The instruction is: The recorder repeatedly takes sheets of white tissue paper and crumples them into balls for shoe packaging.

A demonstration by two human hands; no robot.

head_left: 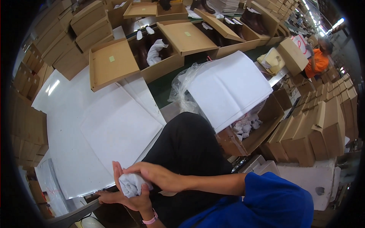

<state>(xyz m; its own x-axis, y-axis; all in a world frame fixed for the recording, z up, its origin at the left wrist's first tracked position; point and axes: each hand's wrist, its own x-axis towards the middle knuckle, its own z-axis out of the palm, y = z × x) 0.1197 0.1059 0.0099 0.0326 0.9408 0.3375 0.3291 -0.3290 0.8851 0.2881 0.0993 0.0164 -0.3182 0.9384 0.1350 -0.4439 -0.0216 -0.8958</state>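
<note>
Between my two hands is a rolled-up wad of white tissue paper [130, 185], low in the view, just past the near edge of the white table. My left hand [133, 203], with a pink wristband, cups it from below, its thumb against the near side. From the right, my right hand [161, 177] lies curved over the top and side of the wad. A flat white paper sheet [119, 127] is spread on the white table [62, 152] beyond my hands. Right of my raised knee lies a stack of white sheets [230, 87] with clear plastic beside it.
Open cardboard shoe boxes [163, 67] with dark brown boots [142, 53] line the far side. A carton [262, 131] holds crumpled paper balls. Closed boxes [319, 129] stand in rows at right, more [57, 41] at left. A co-worker in orange [318, 62] handles a box.
</note>
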